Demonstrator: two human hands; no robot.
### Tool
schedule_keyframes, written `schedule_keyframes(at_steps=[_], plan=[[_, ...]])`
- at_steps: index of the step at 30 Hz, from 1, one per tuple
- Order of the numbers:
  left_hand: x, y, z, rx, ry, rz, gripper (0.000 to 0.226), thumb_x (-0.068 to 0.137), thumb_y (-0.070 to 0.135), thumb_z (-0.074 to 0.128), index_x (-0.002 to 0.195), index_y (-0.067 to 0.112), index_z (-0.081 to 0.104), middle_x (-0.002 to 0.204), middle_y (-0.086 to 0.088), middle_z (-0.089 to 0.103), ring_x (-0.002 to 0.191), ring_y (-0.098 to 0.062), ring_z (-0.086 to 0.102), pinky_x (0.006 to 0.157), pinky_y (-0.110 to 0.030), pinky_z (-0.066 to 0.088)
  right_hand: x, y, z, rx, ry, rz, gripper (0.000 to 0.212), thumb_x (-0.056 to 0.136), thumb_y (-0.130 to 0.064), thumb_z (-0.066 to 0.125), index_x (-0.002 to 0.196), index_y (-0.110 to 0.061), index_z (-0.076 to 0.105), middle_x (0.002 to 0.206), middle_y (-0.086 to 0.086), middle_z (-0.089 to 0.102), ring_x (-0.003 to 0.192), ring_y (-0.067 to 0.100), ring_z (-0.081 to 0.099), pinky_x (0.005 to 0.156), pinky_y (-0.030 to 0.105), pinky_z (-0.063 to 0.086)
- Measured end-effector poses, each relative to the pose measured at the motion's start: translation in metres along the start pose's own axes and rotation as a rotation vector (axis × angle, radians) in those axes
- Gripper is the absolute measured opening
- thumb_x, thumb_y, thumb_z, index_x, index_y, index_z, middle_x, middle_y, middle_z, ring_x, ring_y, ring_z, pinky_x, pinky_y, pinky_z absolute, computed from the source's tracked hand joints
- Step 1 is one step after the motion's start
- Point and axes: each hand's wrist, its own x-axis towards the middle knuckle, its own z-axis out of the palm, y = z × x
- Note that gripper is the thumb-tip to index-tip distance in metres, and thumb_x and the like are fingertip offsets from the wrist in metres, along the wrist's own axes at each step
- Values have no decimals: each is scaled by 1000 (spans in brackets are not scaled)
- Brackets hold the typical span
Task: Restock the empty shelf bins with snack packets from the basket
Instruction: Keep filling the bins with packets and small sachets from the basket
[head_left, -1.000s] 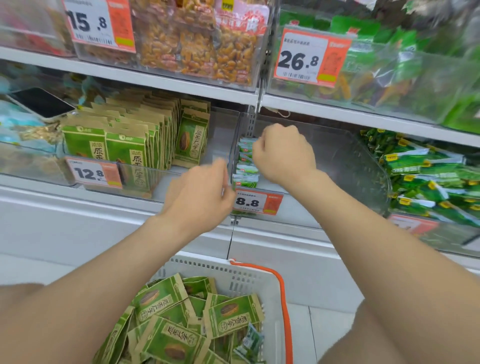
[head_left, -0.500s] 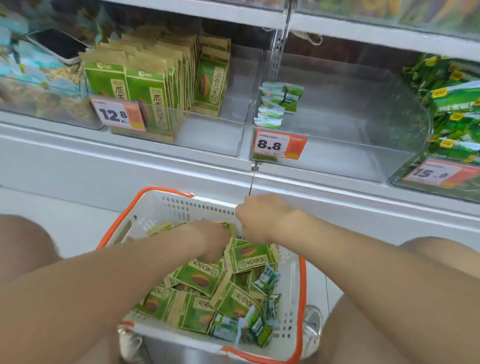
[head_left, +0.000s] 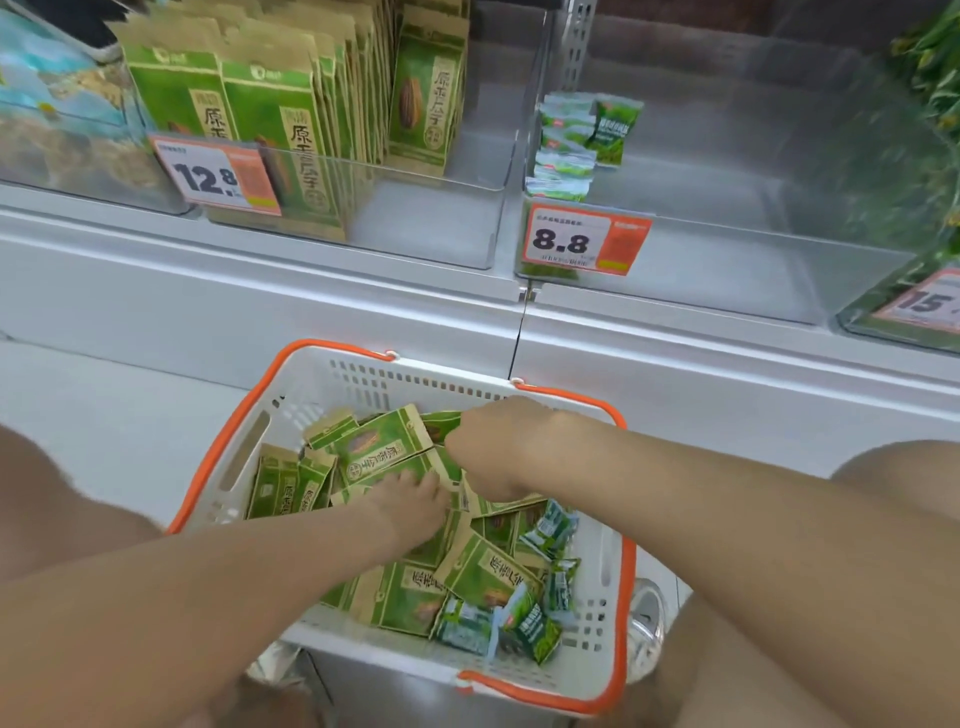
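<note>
Below clear plastic shelf bins | touched green snack packets in white orange-rimmed basket, left hand slack | right hand grip hidden

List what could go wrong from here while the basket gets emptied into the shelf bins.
1. Large packets and small packets lie mixed in the basket. The left hand and right hand both reach among them, so a grab may carry the wrong kind to the wrong bin.
2. The few shelved packets in the 8.8 bin stand with nothing beside them on the right. Adding more could topple them.
</note>
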Motion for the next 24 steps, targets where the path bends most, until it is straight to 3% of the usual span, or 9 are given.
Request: schedule_keyframes(at_steps=[7,9,11,12,14,17,19,21,24], plan=[[-7,-19,-42,-269,-101,-45,34,102,13,65,133,3,58,142,-16,54,117,-27,61,86,-30,52,-4,4,-6,35,-18,-30,33,99,-7,52,73,-21,37,81,1,49,61,15,50,55,32,48],[-15,-31,-62,-355,-80,-68,35,102,20,68,133,7,59,137,-9,60,116,-27,63,89,-35,56,-9,7,-10,43,-19,-1,27,96,-4,55,77,-17,43,78,0,47,59,16,46,59,35,49],[-24,-46,-85,-475,-51,-74,47,100,28,70,143,15,58,141,-3,59,123,-28,61,100,-40,53,-11,13,-11,111,52,49,12,94,-7,60,100,-12,50,78,-1,43,59,15,42,53,32,41],[-31,-54,-98,-534,-14,-66,49,98,31,72,144,18,58,141,-1,60,122,-26,60,100,-38,52,-11,18,-9,186,96,88,31,93,-10,64,118,-10,45,80,0,44,61,17,45,51,33,38],[-47,-70,-124,-635,76,-40,43,96,32,75,135,20,63,129,1,64,105,-21,60,83,-27,50,-11,26,-9,424,130,117,65,87,-20,74,133,-11,28,90,5,56,74,25,59,56,40,48],[-70,-92,-149,-738,259,-19,19,87,36,84,96,32,67,101,7,69,90,-20,61,74,-31,47,-13,35,-12,801,218,152,101,77,-30,88,146,-16,16,118,9,64,101,29,66,80,42,59],[-83,-103,-157,-882,416,-55,27,75,38,93,81,31,68,84,8,73,80,-15,67,70,-30,49,-20,41,-20,943,310,205,112,76,-31,91,156,-19,14,135,6,58,117,27,62,89,35,54],[-93,-110,-162,-1062,628,-129,36,66,38,99,85,27,70,80,7,73,73,-11,67,66,-28,49,-30,46,-28,1077,384,233,98,78,-31,90,155,-23,31,140,1,55,124,22,58,98,35,52],[-103,-113,-170,-1219,958,-311,52,78,46,90,114,24,59,97,3,62,85,-15,62,71,-34,48,-33,49,-37,1375,524,242,42,82,-23,86,119,-26,66,112,3,74,100,20,72,90,43,61]])
